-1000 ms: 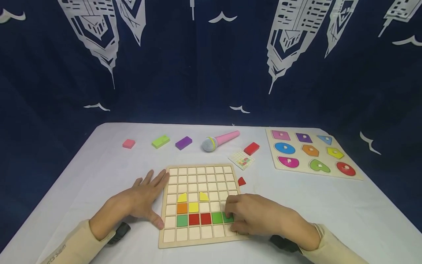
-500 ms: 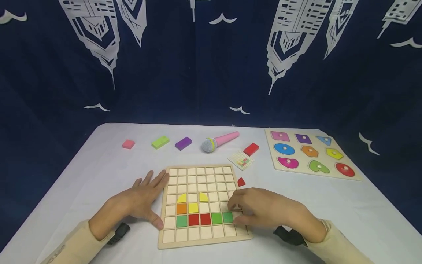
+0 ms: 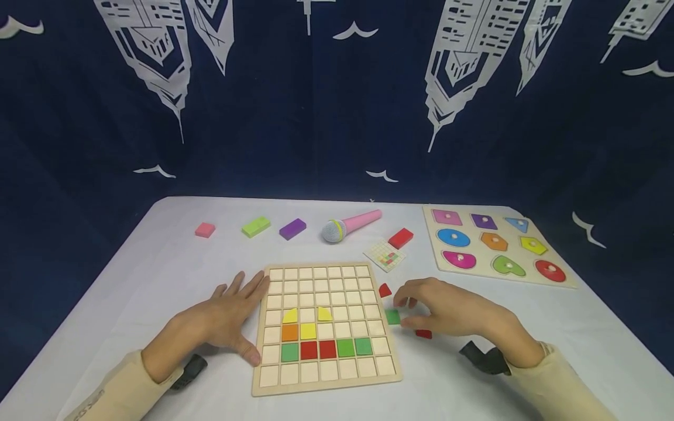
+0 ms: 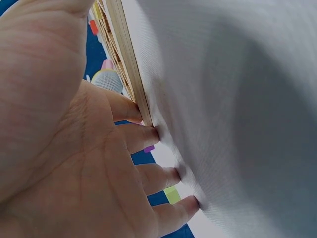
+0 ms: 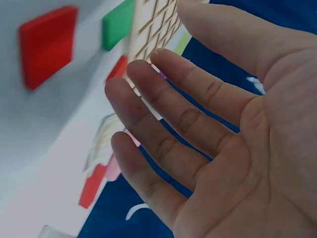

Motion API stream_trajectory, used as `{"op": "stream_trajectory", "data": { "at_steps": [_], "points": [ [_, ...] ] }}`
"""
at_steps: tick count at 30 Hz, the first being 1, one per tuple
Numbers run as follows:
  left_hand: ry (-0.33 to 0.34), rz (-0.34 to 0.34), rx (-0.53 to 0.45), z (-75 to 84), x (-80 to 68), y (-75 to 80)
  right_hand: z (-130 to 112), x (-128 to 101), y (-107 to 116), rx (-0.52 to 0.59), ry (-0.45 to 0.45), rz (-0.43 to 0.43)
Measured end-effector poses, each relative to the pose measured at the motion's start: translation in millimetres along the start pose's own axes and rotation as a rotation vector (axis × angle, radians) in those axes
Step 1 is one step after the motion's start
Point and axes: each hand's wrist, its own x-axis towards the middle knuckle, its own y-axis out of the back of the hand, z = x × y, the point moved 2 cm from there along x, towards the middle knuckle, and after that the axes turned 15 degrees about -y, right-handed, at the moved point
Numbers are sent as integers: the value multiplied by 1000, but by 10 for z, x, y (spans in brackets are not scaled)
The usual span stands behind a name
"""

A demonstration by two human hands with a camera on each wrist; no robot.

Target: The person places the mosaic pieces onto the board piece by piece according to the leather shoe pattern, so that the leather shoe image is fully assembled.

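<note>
Green tile (image 3: 392, 317) on table, just beside right hand (image 3: 453, 313).

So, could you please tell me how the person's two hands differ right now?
The left hand lies flat on the table, fingers touching the grid board's left edge; the right hand hovers right of the board, over a loose green tile, fingers relaxed. Both hold nothing.

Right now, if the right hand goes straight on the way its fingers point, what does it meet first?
The right hand points left, toward the loose green tile beside the wooden grid board. It would probably meet that tile first, though height above the table is unclear.
</note>
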Motion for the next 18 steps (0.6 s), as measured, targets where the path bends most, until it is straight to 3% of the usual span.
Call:
{"op": "stream_trajectory", "data": {
  "at_steps": [9,18],
  "points": [
    [-1,-6,4,-1,15,-13,217,103,-38,29,-4,8],
    [-10,-2,14,-3,13,-13,217,154,-100,48,0,2]
  ]
}}
